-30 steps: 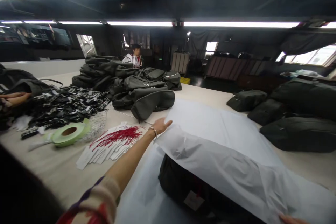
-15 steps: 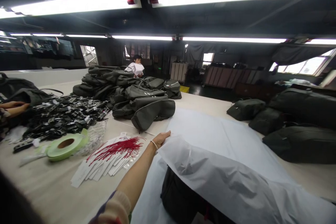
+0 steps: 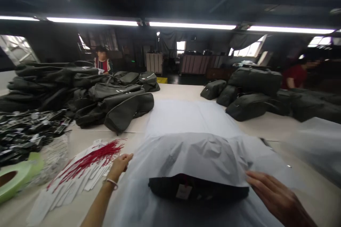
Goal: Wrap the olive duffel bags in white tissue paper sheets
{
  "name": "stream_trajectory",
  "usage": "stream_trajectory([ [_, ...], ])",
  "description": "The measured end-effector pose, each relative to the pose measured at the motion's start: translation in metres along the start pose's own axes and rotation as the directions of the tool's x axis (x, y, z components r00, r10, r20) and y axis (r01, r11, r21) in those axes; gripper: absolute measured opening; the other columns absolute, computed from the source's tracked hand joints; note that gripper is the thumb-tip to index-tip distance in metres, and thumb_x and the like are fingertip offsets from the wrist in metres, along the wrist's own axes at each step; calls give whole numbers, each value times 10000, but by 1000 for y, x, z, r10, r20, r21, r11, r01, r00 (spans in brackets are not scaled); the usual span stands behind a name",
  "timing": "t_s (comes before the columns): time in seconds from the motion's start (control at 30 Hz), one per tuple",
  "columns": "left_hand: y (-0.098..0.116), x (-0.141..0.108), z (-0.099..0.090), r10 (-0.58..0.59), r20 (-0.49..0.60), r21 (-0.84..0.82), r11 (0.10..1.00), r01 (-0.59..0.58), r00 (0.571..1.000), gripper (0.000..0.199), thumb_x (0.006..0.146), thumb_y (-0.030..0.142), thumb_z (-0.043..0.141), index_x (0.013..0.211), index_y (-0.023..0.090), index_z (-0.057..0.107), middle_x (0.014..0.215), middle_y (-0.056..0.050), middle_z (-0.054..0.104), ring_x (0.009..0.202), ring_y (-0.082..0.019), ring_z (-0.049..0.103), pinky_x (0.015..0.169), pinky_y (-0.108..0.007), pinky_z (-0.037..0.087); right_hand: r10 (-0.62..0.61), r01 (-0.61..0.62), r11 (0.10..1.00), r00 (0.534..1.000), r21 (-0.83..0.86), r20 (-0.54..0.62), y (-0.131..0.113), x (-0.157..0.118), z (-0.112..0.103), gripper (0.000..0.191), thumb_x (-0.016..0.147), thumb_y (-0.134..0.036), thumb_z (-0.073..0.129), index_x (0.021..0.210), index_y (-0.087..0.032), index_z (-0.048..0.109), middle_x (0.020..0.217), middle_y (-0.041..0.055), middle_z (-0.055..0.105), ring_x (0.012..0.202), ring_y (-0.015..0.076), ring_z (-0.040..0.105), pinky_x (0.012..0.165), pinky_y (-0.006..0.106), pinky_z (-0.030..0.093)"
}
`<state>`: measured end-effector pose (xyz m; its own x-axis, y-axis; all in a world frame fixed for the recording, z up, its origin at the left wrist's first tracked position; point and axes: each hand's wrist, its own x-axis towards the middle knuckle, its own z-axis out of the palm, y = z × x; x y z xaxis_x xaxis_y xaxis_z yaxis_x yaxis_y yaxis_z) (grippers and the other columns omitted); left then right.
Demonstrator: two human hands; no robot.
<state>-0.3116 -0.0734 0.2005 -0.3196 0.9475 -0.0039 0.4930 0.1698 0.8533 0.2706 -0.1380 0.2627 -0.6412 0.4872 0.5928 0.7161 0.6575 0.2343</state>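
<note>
A black bag (image 3: 207, 193) with a white hang tag (image 3: 183, 192) lies in front of me. A thin white sheet (image 3: 197, 152) drapes over its top and far side, while its near side shows below the sheet's edge. To the left, my left hand (image 3: 121, 166) is closed in a pinch at the sheet's left edge. My right hand (image 3: 277, 195) has its fingers pressed together on the sheet's edge beside the bag's right end. The thumb there is mostly hidden.
White tags with red strings (image 3: 90, 163) lie left of my left hand. Green tape (image 3: 20, 181) and a heap of black straps (image 3: 29, 131) are farther left. Dark bags (image 3: 122, 110) are piled at back left, and more bags (image 3: 247, 104) stand right. Two people are beyond the table.
The view has turned right. My right hand has come into view at the sheet's edge. The sheet now lies lower over the bag, and my left hand is at its left side.
</note>
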Motion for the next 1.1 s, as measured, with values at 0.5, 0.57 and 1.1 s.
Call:
stream_trajectory([
  [0.5,212,-15,164,547,677,361,335,-870,492,647,883,568,563,1439,273,413,1534,-138,346,1431,-335,276,1126,-580,242,219,-226,955,974,190,58,-15,16,-13,110,915,-230,552,887,-213,657,881,44,686,851,187,663,770,329,547],
  [0.57,195,-23,172,554,669,360,341,-868,495,648,897,586,530,1451,281,391,1529,-139,356,1424,-327,296,1127,-570,249,332,-325,912,943,252,17,-1,27,-19,160,941,-238,508,903,-216,661,884,49,692,868,190,668,775,333,549],
  [1.1,160,-80,167,770,341,553,300,-777,539,743,904,661,413,1486,205,339,1539,-152,339,1424,-342,289,1167,-575,154,182,-210,974,948,84,260,26,48,53,776,885,-661,466,1500,-218,301,1569,101,272,1449,332,214,1184,598,132],
])
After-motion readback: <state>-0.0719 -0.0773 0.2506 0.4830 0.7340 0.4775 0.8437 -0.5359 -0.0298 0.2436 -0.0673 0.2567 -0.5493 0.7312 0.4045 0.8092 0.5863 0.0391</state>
